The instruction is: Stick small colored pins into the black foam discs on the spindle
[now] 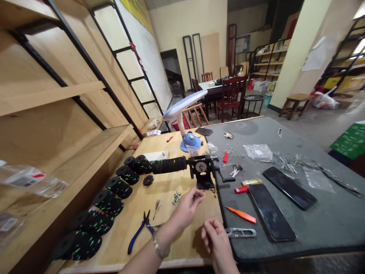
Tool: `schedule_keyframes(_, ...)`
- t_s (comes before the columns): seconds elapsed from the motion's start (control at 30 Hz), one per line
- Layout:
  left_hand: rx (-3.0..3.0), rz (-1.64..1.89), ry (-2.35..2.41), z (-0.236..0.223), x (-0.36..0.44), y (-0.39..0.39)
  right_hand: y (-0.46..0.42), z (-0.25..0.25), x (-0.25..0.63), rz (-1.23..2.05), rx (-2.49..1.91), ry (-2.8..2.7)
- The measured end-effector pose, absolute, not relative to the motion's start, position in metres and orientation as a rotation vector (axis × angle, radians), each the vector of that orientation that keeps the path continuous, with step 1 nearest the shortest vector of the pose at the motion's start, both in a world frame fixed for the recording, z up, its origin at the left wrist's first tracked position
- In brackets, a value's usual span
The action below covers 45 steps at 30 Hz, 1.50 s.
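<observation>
My left hand (186,208) is raised over the wooden table (171,190), its fingertips pinched on a small dark piece just below the black hand-crank winder (203,171). My right hand (216,238) hovers near the table's front edge with fingers curled in a pinch; what it holds is too small to make out. A long row of black discs (168,165) is threaded on the winder's shaft to the left. A little heap of coloured beads (177,197) lies beside my left hand. Blue-handled pliers (140,230) rest to the left of my left wrist.
Stacks of black discs (94,222) line the left edge by the wooden shelving (57,114). On the grey mat (313,213) lie two phones (270,217), an orange cutter (241,215), lighters (242,189), metal clippers (241,232) and plastic bags. A blue-and-white desk lamp (186,121) stands behind.
</observation>
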<state>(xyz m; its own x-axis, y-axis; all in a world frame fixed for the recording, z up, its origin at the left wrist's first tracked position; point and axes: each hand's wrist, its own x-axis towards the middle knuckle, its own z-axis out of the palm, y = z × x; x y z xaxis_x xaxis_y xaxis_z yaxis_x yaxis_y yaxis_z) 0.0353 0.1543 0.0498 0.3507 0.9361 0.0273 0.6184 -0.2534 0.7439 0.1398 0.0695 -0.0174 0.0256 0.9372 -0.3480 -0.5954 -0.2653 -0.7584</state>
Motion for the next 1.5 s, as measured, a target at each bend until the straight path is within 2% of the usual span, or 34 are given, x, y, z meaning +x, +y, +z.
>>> schedule_keyframes(0.2,0.645,1.018,1.063,0.043,0.0,0.097,0.067,-0.001,0.132,1.624,-1.034,-0.718)
schedule_keyframes(0.4,0.068,0.966,0.876,0.024,-0.01,0.082,0.067,0.01,0.115,1.648,-0.945,-0.895)
schedule_keyframes(0.73,-0.207,1.031,0.766,0.013,-0.016,0.084,0.074,0.02,0.099,1.729,-0.934,-0.898)
schedule_keyframes(1.5,-0.214,1.073,0.791,0.021,-0.017,0.082,0.074,0.019,0.092,1.733,-0.945,-0.857)
